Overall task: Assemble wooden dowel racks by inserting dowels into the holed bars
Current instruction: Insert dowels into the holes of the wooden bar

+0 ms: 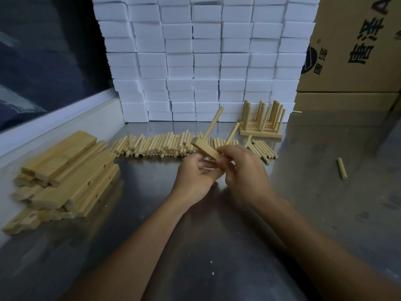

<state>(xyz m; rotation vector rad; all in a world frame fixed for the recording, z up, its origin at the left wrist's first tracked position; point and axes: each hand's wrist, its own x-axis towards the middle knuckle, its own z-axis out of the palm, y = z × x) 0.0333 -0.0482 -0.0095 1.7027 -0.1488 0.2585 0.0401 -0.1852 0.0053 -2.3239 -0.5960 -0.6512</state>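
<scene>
Above the steel worktop [195, 246], the left hand [193, 177] and right hand [243, 170] curl their fingers around a holed bar [205, 149] with two dowels already in; a few finished racks [261, 122] stand behind, many loose dowels [156, 144] and bars [65, 170] remain.

White foam blocks [206, 61] stacked at back, cardboard boxes [355, 46] rt.

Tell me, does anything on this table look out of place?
One dowel lies alone at the right, away from the main dowel row. Another stray sits by the cardboard boxes. The holed bars are heaped unevenly.
</scene>
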